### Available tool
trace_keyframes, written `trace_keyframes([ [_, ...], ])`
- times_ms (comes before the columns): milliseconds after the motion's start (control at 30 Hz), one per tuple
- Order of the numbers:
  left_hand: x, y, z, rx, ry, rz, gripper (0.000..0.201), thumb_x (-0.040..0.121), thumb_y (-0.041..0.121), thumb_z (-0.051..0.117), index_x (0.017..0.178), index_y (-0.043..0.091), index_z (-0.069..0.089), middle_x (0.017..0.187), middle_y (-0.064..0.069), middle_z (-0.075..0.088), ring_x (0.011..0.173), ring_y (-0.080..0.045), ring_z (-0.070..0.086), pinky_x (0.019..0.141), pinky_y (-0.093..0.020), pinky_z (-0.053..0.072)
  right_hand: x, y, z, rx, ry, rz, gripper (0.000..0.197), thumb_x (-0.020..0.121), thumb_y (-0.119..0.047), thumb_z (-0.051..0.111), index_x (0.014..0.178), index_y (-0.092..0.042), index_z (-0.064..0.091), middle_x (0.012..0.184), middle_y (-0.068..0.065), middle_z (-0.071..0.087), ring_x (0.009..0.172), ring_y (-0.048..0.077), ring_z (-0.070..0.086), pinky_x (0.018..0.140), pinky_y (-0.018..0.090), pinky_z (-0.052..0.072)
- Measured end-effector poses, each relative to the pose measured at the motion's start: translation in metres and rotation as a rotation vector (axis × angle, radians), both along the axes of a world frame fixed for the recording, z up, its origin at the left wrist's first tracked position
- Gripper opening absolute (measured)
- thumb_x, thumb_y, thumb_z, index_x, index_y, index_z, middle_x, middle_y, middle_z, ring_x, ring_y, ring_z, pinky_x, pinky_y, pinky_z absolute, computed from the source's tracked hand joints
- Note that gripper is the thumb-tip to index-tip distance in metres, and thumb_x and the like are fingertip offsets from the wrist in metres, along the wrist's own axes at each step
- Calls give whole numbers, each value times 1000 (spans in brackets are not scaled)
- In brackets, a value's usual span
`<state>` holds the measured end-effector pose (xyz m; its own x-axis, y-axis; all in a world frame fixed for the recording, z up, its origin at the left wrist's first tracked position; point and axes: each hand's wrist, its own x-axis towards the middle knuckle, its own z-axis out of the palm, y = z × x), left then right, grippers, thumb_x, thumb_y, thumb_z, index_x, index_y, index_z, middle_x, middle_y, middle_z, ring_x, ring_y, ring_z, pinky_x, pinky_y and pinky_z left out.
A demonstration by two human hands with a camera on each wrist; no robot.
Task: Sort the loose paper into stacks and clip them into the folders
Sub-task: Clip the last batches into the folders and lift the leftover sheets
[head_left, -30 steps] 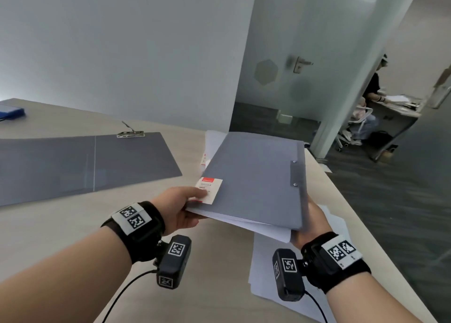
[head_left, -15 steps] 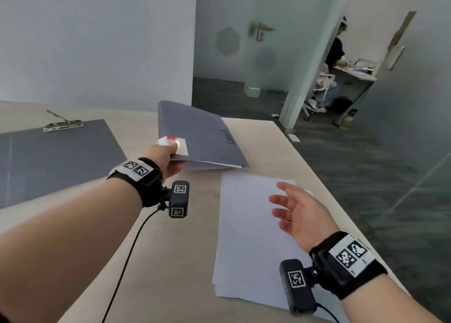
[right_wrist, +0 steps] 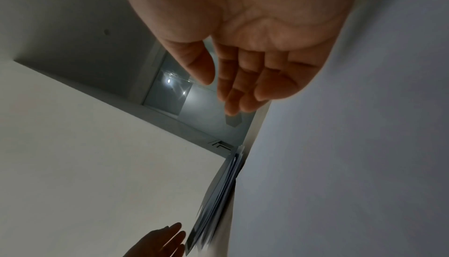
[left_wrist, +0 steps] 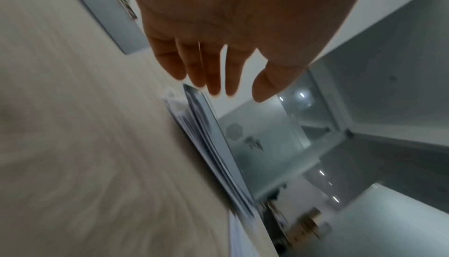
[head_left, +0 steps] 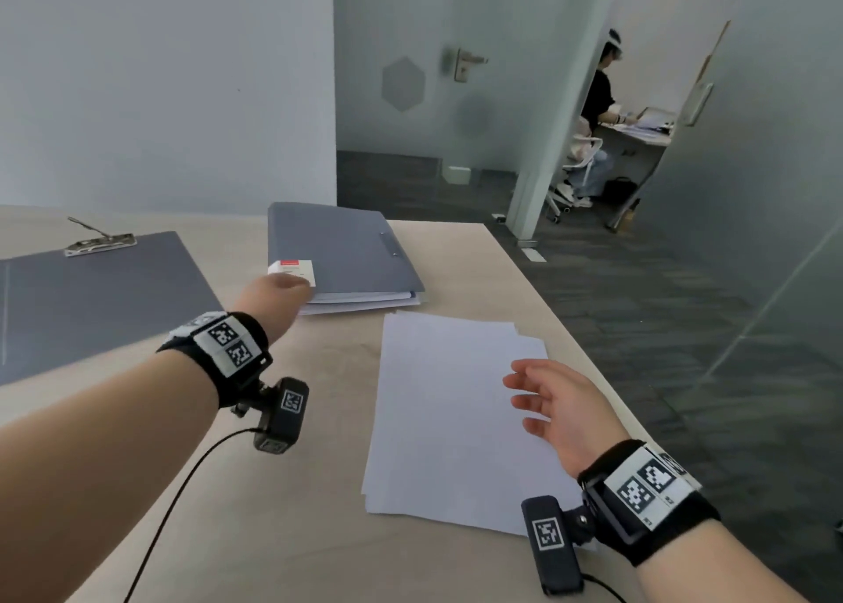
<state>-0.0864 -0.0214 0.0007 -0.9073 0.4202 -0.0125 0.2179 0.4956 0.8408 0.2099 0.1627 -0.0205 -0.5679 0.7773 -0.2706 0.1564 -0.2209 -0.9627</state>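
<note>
Pale desk point(head_left: 292, 488): left hand point(head_left: 269, 293) slack beside closed grey folder point(head_left: 337, 247); right hand point(head_left: 563, 408), empty, should square loose sheets point(head_left: 447, 411) at frame centre.

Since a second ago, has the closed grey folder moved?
Yes. The closed grey folder went from both hands, in the air, down onto the table, beyond the loose paper.

Seated person point(head_left: 593, 114) beyond, perhaps, glass door point(head_left: 460, 62).

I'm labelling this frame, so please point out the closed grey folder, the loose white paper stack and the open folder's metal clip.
closed grey folder point(head_left: 337, 247): head view, middle of its cover.
loose white paper stack point(head_left: 438, 402): head view, bare top sheet.
metal clip point(head_left: 100, 242): head view, its base plate.
</note>
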Motion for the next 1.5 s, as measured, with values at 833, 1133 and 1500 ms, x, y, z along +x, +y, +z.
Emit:
trace_keyframes([
  [833, 148, 22, -15, -119, -217, -314, 49, 90, 24, 60, 138, 21, 53, 139, -2, 53, 123, -21, 51, 92, -25, 35, 44, -12, 9, -11, -103, 35, 10, 96, -23, 56, 98, -18, 65, 88, -4, 67, 83, 12, 62, 72, 30, 47],
  [1133, 136, 20, -20, 174, -328, -148, 56, 84, 9, 61, 138, 21, 49, 134, -6, 56, 114, -29, 59, 97, -41, 49, 41, -2, -12, -97, 26, -63, 30, 92, -12, 60, 121, -14, 56, 102, 10, 75, 96, 26, 71, 78, 40, 54],
  [1500, 140, 2, -20, 276, -556, -292, 30, 83, -10, 53, 104, 6, 66, 106, -28, 70, 88, -41, 68, 86, -60, 53, 40, -6, -12, 26, -45, 125, 25, 91, 5, 54, 108, -4, 71, 107, 18, 75, 101, 38, 70, 99, 55, 50],
])
